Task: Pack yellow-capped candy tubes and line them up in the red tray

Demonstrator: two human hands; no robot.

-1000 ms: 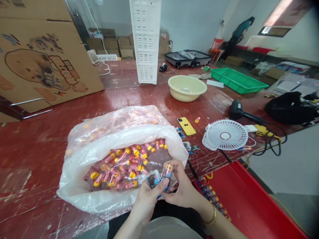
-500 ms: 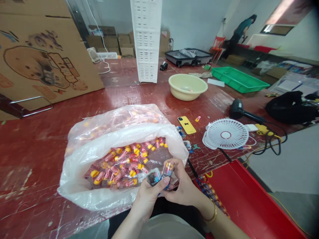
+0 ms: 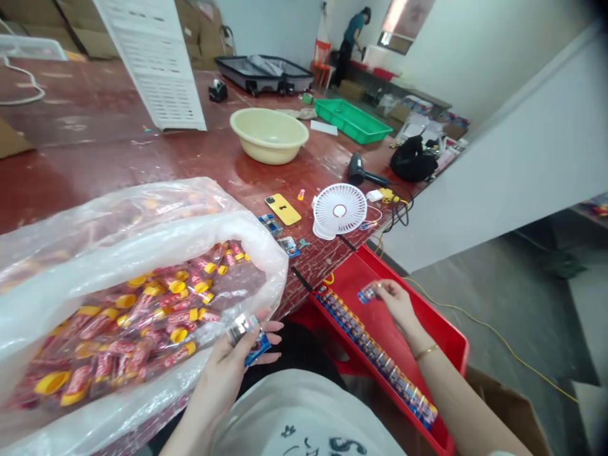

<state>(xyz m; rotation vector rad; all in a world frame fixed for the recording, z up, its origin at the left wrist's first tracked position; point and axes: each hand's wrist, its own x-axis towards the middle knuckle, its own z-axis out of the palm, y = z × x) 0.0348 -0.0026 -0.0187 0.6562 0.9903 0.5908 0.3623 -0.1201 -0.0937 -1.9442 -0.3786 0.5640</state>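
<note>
My left hand is closed on a small clear-and-blue packet, beside the near right edge of a translucent plastic bag. Inside the bag lie many small clear tubes with red labels and yellow caps. Over a red tray at the right, my right hand pinches another small blue-and-clear packet. A long row of similar packets lines the tray's left side. Print on the packets is too small to read.
On the red table stand a cream basin, a yellow phone, a white fan, a hair dryer and a green tray. An open suitcase lies farther back. A person bends over a distant table.
My hands have moved apart. The right has carried a packet rightward over the red tray, while the left keeps one near the bag. The view has turned right, showing the packet row.
</note>
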